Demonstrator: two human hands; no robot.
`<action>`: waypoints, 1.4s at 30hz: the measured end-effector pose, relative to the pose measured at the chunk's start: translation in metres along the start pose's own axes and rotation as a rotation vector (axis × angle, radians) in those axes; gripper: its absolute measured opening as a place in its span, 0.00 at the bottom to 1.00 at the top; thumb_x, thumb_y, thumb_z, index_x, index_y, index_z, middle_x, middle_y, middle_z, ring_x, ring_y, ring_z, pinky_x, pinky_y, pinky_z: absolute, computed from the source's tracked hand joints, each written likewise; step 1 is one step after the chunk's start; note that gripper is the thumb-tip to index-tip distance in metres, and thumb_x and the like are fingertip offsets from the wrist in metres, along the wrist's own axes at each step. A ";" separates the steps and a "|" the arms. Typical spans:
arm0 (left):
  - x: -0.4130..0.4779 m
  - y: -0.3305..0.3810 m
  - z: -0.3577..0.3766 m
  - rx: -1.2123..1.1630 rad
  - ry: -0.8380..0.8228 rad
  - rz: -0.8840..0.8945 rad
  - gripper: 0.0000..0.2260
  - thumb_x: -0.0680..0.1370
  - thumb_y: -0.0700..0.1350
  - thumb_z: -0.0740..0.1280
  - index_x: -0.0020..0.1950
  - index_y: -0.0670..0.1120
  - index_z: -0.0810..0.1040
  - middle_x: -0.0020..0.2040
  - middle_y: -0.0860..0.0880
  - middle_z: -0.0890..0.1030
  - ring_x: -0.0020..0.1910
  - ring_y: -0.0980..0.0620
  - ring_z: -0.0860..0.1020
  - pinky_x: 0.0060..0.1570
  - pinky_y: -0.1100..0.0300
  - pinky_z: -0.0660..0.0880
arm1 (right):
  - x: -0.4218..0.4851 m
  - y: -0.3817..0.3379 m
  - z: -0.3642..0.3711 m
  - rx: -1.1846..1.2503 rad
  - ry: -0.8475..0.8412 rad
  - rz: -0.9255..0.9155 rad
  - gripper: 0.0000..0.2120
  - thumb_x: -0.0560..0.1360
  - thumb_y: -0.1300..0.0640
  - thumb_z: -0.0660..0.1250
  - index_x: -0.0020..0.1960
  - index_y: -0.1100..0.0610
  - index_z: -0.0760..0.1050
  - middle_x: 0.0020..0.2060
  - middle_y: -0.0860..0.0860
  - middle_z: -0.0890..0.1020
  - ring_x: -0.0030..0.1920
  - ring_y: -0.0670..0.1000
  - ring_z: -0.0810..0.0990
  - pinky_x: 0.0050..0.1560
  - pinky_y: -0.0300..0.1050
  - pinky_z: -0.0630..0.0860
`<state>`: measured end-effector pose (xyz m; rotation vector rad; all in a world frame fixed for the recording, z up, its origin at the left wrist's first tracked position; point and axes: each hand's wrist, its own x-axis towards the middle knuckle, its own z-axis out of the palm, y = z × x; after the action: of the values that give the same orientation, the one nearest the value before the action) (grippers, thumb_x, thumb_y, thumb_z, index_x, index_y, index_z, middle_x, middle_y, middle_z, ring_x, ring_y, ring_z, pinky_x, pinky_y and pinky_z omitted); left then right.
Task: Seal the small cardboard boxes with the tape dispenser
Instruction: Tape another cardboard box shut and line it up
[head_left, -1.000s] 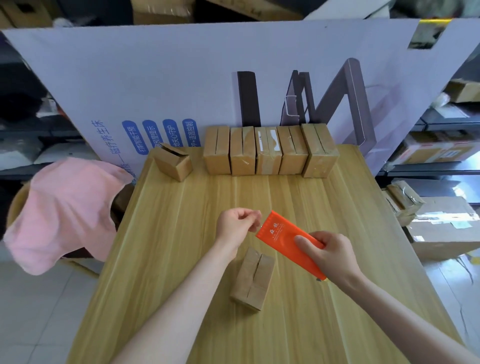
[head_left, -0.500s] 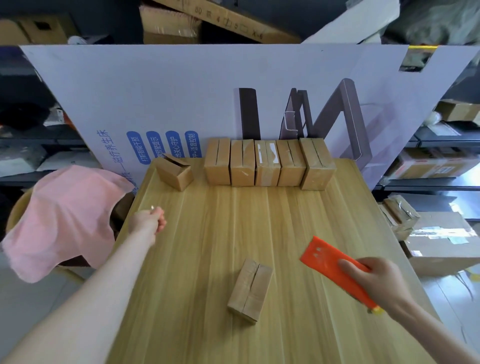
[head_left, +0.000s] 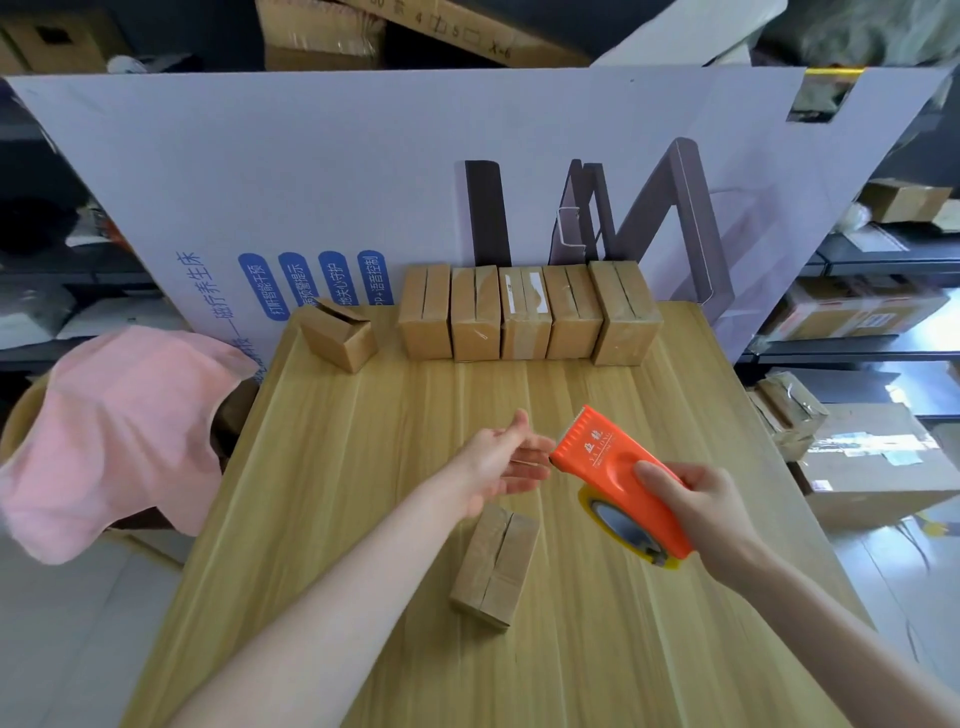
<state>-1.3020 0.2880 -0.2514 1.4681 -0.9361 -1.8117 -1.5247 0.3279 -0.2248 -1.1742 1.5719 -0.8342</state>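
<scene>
The right hand (head_left: 711, 514), grip closed, holds the orange tape dispenser (head_left: 613, 473); the left hand (head_left: 501, 462), grip open, hovers beside its toothed end, near 1 small box (head_left: 493, 566).

Two bare arms are held out in front: one hand is open and one hand is closed.

The left arm (head_left: 337, 597) is stretched up from the bottom left corner. The left hand (head_left: 498, 462) is held open, with its fingers (head_left: 532, 457) kept straight and pointed to the right and its thumb stuck up. Nothing is held in it. Its fingertips are seen just beside the front end of the tape dispenser (head_left: 597, 452); whether that end is touched cannot be told. The right arm (head_left: 831, 639) is brought in from the bottom right corner. The right hand (head_left: 711, 512) is wrapped round the back part of the tape dispenser, with the thumb laid flat on top and the other fingers tucked under, out of sight.
</scene>
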 end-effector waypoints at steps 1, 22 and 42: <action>-0.002 0.001 0.003 -0.032 -0.035 -0.011 0.25 0.78 0.62 0.55 0.50 0.44 0.81 0.44 0.46 0.83 0.44 0.50 0.81 0.46 0.57 0.78 | 0.000 0.000 0.001 0.003 -0.009 -0.004 0.13 0.77 0.57 0.69 0.39 0.65 0.80 0.26 0.63 0.79 0.21 0.56 0.76 0.18 0.44 0.73; 0.001 0.009 -0.025 0.137 0.476 0.135 0.05 0.76 0.34 0.67 0.44 0.41 0.82 0.39 0.44 0.84 0.34 0.53 0.81 0.39 0.60 0.78 | -0.013 0.003 0.000 -0.219 -0.019 -0.047 0.10 0.72 0.52 0.73 0.37 0.57 0.82 0.25 0.57 0.81 0.23 0.57 0.80 0.21 0.52 0.77; 0.053 -0.091 -0.056 0.166 0.564 -0.091 0.04 0.77 0.41 0.70 0.47 0.41 0.81 0.39 0.47 0.84 0.37 0.52 0.83 0.33 0.64 0.73 | 0.019 0.082 -0.004 -0.879 0.016 0.163 0.18 0.72 0.38 0.66 0.36 0.52 0.78 0.29 0.44 0.78 0.31 0.44 0.77 0.27 0.38 0.65</action>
<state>-1.2602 0.2874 -0.3630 2.0073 -0.7463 -1.2785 -1.5532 0.3339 -0.3034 -1.5945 2.0904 -0.0007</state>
